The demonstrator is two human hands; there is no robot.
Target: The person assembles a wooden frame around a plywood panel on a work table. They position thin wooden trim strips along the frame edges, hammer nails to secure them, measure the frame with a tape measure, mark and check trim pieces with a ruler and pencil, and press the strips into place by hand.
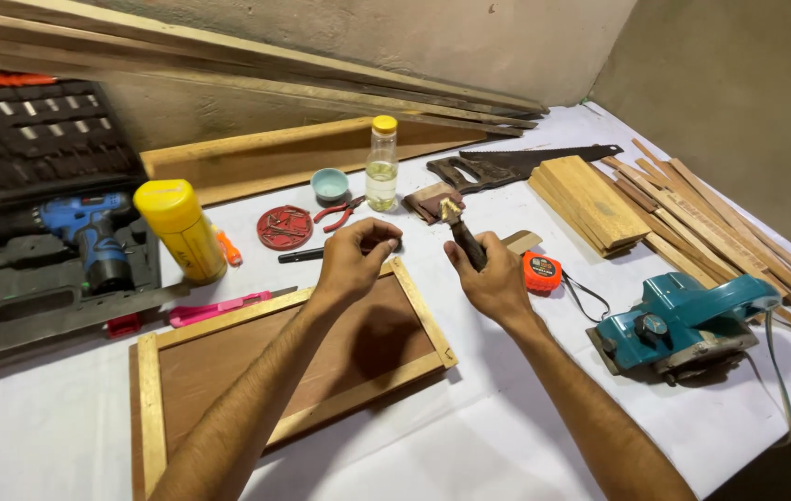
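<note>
Not much packaging here: a tall yellow tub (180, 229) with a yellow lid just right of the open drill case (43, 213), and a clear bottle (381, 164) with a yellow cap farther right of the case.

Surface: your table (469, 445) under a white cloth.
Centre: wooden frame panel (228, 371).
Left: drill case (33, 250), yellow can (180, 230).
Right: teal electric planer (683, 325), wood strips (720, 232), handsaw (507, 165).

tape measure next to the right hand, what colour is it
Orange with a black strap, the tape measure shows in the head view.
</note>
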